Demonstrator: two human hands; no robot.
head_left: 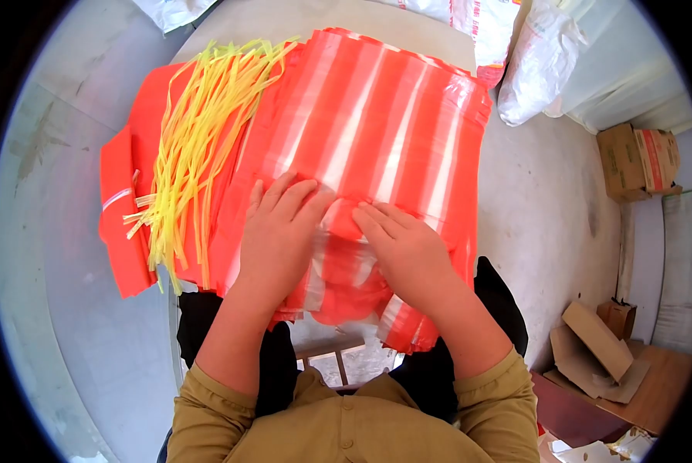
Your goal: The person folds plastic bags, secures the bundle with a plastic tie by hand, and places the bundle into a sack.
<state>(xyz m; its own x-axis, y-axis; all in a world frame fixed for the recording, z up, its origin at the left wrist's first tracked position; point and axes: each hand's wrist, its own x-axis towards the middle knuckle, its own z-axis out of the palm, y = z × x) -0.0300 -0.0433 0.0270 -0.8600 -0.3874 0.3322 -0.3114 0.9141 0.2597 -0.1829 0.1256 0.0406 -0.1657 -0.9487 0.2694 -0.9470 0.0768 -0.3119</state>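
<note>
The red-striped plastic stack [396, 127] runs toward one o'clock from the loosely spread left hand [279, 225] and the right hand [404, 245], fingers together, both touching it; whether they grip is unclear. Yellow strips [191, 158] lie nearer the left, at ten o'clock.

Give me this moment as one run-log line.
Left hand: on red-striped plastic bags | Right hand: on same bags | Yellow strips: on red plastic at left, apart from both hands
</note>
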